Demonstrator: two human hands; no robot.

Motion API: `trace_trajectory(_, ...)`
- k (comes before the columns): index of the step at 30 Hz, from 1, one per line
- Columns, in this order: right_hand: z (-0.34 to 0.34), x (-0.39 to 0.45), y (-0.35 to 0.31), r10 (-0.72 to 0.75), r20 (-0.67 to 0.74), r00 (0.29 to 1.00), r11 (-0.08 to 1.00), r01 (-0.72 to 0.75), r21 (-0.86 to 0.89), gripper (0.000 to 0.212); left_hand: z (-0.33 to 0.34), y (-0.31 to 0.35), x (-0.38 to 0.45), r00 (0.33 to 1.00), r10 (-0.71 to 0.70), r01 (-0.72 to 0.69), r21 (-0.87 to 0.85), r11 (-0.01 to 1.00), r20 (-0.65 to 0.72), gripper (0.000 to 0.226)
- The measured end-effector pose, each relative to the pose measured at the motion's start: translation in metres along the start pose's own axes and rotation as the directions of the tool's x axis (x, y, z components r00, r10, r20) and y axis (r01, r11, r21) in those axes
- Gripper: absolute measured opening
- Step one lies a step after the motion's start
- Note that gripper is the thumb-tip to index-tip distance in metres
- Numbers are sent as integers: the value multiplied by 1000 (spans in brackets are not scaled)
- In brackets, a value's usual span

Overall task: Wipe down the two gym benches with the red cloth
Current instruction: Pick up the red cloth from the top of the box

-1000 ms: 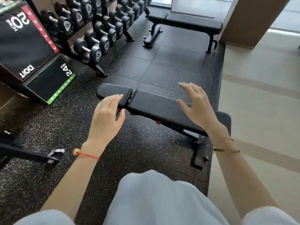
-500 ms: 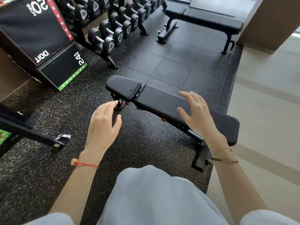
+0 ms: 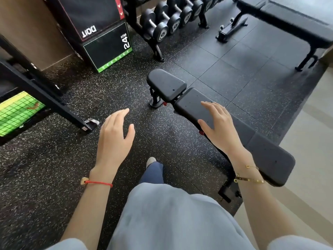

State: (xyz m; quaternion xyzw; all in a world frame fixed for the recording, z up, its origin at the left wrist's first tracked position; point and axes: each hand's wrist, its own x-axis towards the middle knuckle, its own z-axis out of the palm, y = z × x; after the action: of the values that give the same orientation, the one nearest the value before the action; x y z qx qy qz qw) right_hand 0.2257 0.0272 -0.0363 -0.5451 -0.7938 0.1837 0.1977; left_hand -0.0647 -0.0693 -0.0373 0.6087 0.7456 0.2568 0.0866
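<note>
a black speckled rubber floor [image 3: 54, 177] is filling most of the view, giving way to pale flooring at 3 o'clock, with a dumbbell rack [image 3: 167, 20] at 12 o'clock and a plyo box [image 3: 106, 38] marked 24 inch at 11 o'clock. the near bench [image 3: 266, 152] is lying just ahead of the person, its long axis running from the small seat pad at 12 o'clock down to the wide backrest end at 4 o'clock; its black padding is looking matte and dotted with small dark specks. the far bench [image 3: 292, 20] is standing well apart at 1 o'clock, also black, on a dark steel frame. the right hand [image 3: 218, 127] is hovering over the middle of the near bench, fingers straight and slightly spread, holding nothing; whether the palm is touching the pad i cannot tell. the left hand [image 3: 115, 138] is hanging over bare floor at 9 o'clock of that bench, fingers relaxed and loosely together, also holding nothing. the right hand is plainly the nearer one to the pad. the red cloth is not showing anywhere in view, so neither hand is carrying it, and by my reading the wiping is not yet under way: the cloth is needing to be found first, then drawn along the bench's length
</note>
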Motion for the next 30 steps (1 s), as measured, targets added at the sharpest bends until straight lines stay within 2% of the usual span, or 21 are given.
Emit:
trace_trajectory(8, 48, 111, -42, -122, 97, 988, 992, 120, 23, 52, -13, -63, 61, 986, -142, 141, -22, 990, -92, 45)
trace_trajectory(16, 109, 252, -131, -227, 103, 968, 973, 222, 60, 51, -60, -152, 166, 969, -184, 192, 38, 981, -165, 45)
trace_trajectory(21, 146, 320, -177, -279, 136, 951, 959, 269, 87, 50, -76, -199, 215, 965, -214, 222, 40, 974, -153, 45)
trace_trajectory(30, 205, 424, -219, -318, 236, 918, 948, 301, 106, 50, -88, -265, 296, 943, -309, 315, 38, 948, -124, 45)
